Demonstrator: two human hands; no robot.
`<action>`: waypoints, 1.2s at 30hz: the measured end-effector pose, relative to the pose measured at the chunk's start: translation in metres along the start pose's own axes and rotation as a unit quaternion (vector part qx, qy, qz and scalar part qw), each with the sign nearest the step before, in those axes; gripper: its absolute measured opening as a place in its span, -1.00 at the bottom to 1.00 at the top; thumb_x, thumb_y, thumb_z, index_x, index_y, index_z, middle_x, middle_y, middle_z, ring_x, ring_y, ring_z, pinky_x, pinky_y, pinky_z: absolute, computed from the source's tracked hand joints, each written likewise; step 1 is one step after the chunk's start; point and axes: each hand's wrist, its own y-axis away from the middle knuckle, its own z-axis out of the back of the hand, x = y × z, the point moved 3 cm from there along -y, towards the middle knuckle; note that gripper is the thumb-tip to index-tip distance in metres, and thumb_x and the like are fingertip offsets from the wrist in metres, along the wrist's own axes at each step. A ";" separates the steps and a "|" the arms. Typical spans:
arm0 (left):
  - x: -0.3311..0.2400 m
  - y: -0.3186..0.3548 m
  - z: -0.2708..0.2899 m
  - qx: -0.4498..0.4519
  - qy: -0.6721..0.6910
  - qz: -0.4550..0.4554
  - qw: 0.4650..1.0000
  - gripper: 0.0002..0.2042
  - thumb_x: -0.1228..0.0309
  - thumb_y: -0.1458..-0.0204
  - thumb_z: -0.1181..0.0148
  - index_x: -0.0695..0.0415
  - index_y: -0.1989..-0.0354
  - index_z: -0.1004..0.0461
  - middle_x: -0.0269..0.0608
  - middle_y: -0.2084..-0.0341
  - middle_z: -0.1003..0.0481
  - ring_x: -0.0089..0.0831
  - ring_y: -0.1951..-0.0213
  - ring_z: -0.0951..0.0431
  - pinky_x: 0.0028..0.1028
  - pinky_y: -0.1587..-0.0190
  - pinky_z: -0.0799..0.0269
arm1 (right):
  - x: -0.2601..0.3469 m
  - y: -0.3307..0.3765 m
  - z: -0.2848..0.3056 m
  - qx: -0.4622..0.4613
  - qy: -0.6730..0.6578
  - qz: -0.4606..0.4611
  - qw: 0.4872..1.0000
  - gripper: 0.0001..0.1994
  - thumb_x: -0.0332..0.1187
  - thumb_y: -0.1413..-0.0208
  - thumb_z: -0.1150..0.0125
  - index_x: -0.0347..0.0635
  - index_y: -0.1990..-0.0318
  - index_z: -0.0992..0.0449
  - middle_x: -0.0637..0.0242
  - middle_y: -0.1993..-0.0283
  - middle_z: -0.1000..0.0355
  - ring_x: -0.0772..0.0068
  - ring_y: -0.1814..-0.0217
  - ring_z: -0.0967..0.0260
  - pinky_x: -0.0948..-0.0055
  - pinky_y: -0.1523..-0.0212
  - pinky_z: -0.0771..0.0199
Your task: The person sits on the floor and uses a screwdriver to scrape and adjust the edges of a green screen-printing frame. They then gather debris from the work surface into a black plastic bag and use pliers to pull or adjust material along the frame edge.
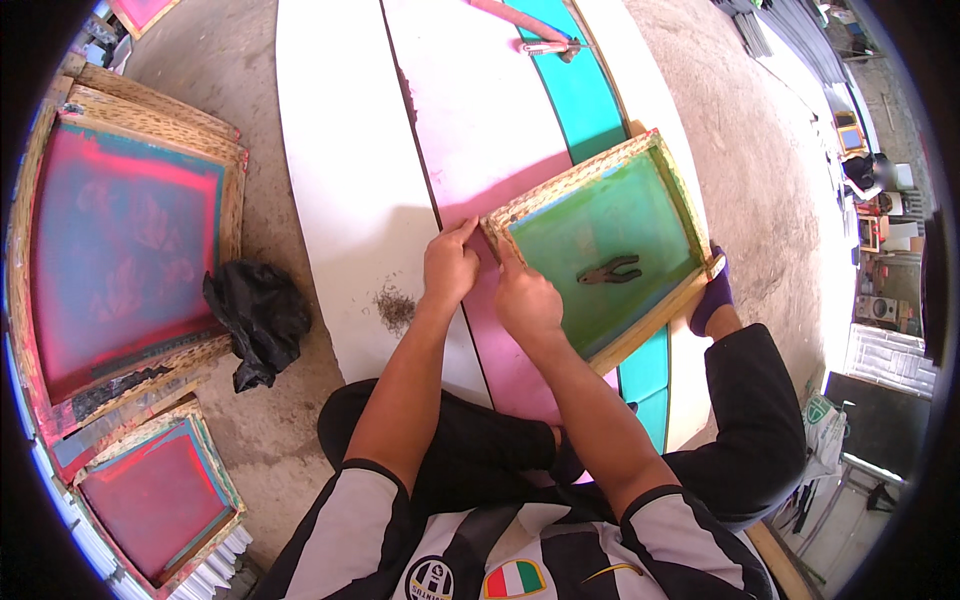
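Our wooden frame (570,178) lies aslant on the striped worktop (340,160), its pale, mottled rails stained green inside and its taut green mesh (620,220) streaked blue near the edges. Dark pliers (608,270) rest on the mesh. At the near-left corner, our left hand (450,265) stretches its forefinger to the outer side, other fingers curled; our right hand (528,300) bends over the rail beside it. We cannot tell whether either pinches the wood. Our purple sock (710,298) is by the right corner; beyond lies a hammer (525,20).
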 end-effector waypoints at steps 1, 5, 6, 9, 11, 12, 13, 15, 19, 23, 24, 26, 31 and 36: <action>-0.001 -0.001 0.000 -0.001 0.004 0.001 1.000 -0.47 0.67 0.09 -0.03 0.20 -0.13 -0.61 0.07 -0.09 -0.59 0.02 -0.10 -0.60 -0.21 -0.20 -0.49 | -0.007 -0.006 -0.004 -0.046 -0.084 0.037 0.995 -0.60 -0.38 -0.32 -0.11 -0.23 -0.28 -0.51 -0.23 0.07 -0.60 -0.30 0.03 -0.59 0.05 -0.06 -0.58; -0.003 -0.003 -0.001 0.005 -0.002 0.001 1.000 -0.46 0.68 0.10 -0.05 0.20 -0.15 -0.60 0.08 -0.08 -0.59 0.01 -0.05 -0.62 -0.22 -0.14 -0.51 | -0.022 -0.013 -0.010 0.031 -0.417 -0.093 0.904 -0.56 -0.35 -0.33 -0.15 -0.16 -0.34 -0.47 -0.14 0.01 -0.62 -0.16 0.10 -0.66 0.07 0.02 -0.64; -0.002 -0.001 0.001 -0.002 -0.006 -0.008 1.000 -0.46 0.68 0.09 -0.06 0.19 -0.16 -0.59 0.12 -0.08 -0.59 0.01 0.02 -0.63 -0.23 -0.09 -0.53 | -0.024 -0.017 -0.014 0.007 -0.415 -0.064 0.907 -0.56 -0.34 -0.33 -0.14 -0.15 -0.35 -0.46 -0.09 0.06 -0.62 -0.12 0.19 -0.64 0.08 0.10 -0.63; -0.006 -0.003 -0.002 0.005 0.000 -0.010 1.000 -0.46 0.68 0.08 -0.07 0.20 -0.16 -0.59 0.15 -0.07 -0.58 0.02 0.06 -0.65 -0.23 -0.05 -0.55 | -0.047 -0.032 -0.040 -0.190 -0.229 0.179 0.938 -0.55 -0.33 -0.36 -0.12 -0.09 -0.38 -0.44 0.07 0.27 -0.61 0.10 0.49 -0.54 0.15 0.41 -0.57; -0.001 -0.003 -0.002 0.005 0.006 0.002 1.000 -0.47 0.67 0.08 -0.06 0.21 -0.15 -0.59 0.12 -0.09 -0.58 0.02 0.00 -0.63 -0.23 -0.10 -0.52 | -0.042 -0.024 -0.037 -0.192 -0.067 0.190 0.960 -0.56 -0.32 -0.38 -0.11 -0.05 -0.39 -0.43 0.13 0.34 -0.59 0.20 0.60 -0.48 0.21 0.52 -0.52; 0.002 -0.002 -0.001 0.001 0.008 0.007 1.000 -0.47 0.67 0.09 -0.04 0.21 -0.14 -0.60 0.09 -0.10 -0.58 0.02 -0.06 -0.61 -0.22 -0.16 -0.50 | -0.036 -0.019 -0.028 -0.147 0.004 0.148 0.978 -0.56 -0.31 -0.39 -0.11 -0.04 -0.39 -0.43 0.15 0.36 -0.58 0.24 0.61 -0.46 0.23 0.55 -0.49; 0.002 -0.002 -0.002 0.000 0.012 0.009 1.000 -0.47 0.67 0.09 -0.03 0.21 -0.13 -0.61 0.06 -0.11 -0.58 0.01 -0.12 -0.59 -0.22 -0.21 -0.48 | -0.036 -0.019 -0.018 -0.062 -0.187 0.052 0.979 -0.56 -0.31 -0.38 -0.12 -0.04 -0.39 -0.43 0.11 0.33 -0.59 0.18 0.59 -0.49 0.20 0.52 -0.52; -0.005 -0.004 0.000 0.011 0.000 0.019 1.000 -0.47 0.67 0.09 -0.03 0.21 -0.13 -0.61 0.07 -0.11 -0.58 0.02 -0.13 -0.58 -0.22 -0.22 -0.48 | -0.035 -0.023 -0.012 0.083 -0.464 -0.098 0.876 -0.55 -0.31 -0.37 -0.13 -0.04 -0.38 -0.44 -0.01 0.26 -0.60 0.03 0.50 -0.54 0.12 0.43 -0.56; -0.005 -0.003 0.000 -0.006 -0.025 -0.023 0.999 -0.46 0.70 0.06 -0.04 0.23 -0.17 -0.58 0.14 -0.11 -0.57 -0.02 0.02 -0.66 -0.27 -0.07 -0.56 | -0.040 -0.027 -0.010 0.029 -0.472 -0.056 0.879 -0.57 -0.32 -0.32 -0.15 -0.06 -0.33 -0.48 -0.25 0.10 -0.58 -0.28 0.27 -0.61 -0.08 0.22 -0.62; 0.003 -0.003 -0.004 0.013 0.049 0.037 0.998 -0.48 0.66 0.07 -0.01 0.20 -0.13 -0.61 0.08 -0.11 -0.58 0.01 -0.13 -0.59 -0.23 -0.22 -0.48 | -0.042 -0.007 -0.016 -0.141 -0.139 0.149 0.969 -0.63 -0.32 -0.32 -0.15 -0.08 -0.25 -0.55 -0.13 0.14 -0.62 -0.22 0.26 -0.61 -0.03 0.18 -0.62; 0.004 -0.002 -0.004 0.008 0.054 0.037 0.998 -0.48 0.67 0.07 -0.01 0.21 -0.13 -0.61 0.08 -0.11 -0.58 0.01 -0.12 -0.59 -0.23 -0.22 -0.48 | -0.040 -0.003 -0.014 -0.116 -0.096 0.119 0.981 -0.64 -0.33 -0.32 -0.15 -0.07 -0.23 -0.56 -0.13 0.16 -0.62 -0.25 0.25 -0.60 -0.05 0.18 -0.62; 0.002 -0.003 -0.004 0.006 0.063 0.039 0.997 -0.48 0.68 0.06 -0.01 0.21 -0.13 -0.61 0.07 -0.10 -0.59 0.00 -0.12 -0.60 -0.24 -0.23 -0.48 | -0.041 -0.002 -0.012 -0.115 -0.090 0.117 0.982 -0.64 -0.34 -0.30 -0.16 -0.05 -0.23 -0.56 -0.14 0.23 -0.60 -0.28 0.24 -0.58 -0.11 0.18 -0.60; 0.002 -0.002 -0.006 -0.001 0.062 0.038 0.997 -0.48 0.69 0.07 -0.01 0.24 -0.12 -0.61 0.07 -0.09 -0.59 0.01 -0.11 -0.60 -0.25 -0.23 -0.48 | -0.039 -0.004 -0.009 -0.125 -0.053 0.130 0.982 -0.60 -0.33 -0.28 -0.19 -0.01 -0.26 -0.53 -0.13 0.38 -0.57 -0.27 0.30 -0.57 -0.15 0.24 -0.58; -0.005 -0.001 -0.002 0.002 0.038 0.024 0.999 -0.48 0.68 0.11 -0.04 0.25 -0.11 -0.61 0.10 -0.08 -0.59 0.03 -0.08 -0.61 -0.23 -0.20 -0.50 | -0.039 -0.008 -0.013 -0.105 0.006 0.143 0.984 -0.51 -0.30 -0.28 -0.17 0.05 -0.37 -0.38 -0.13 0.40 -0.57 -0.26 0.35 -0.60 -0.17 0.30 -0.61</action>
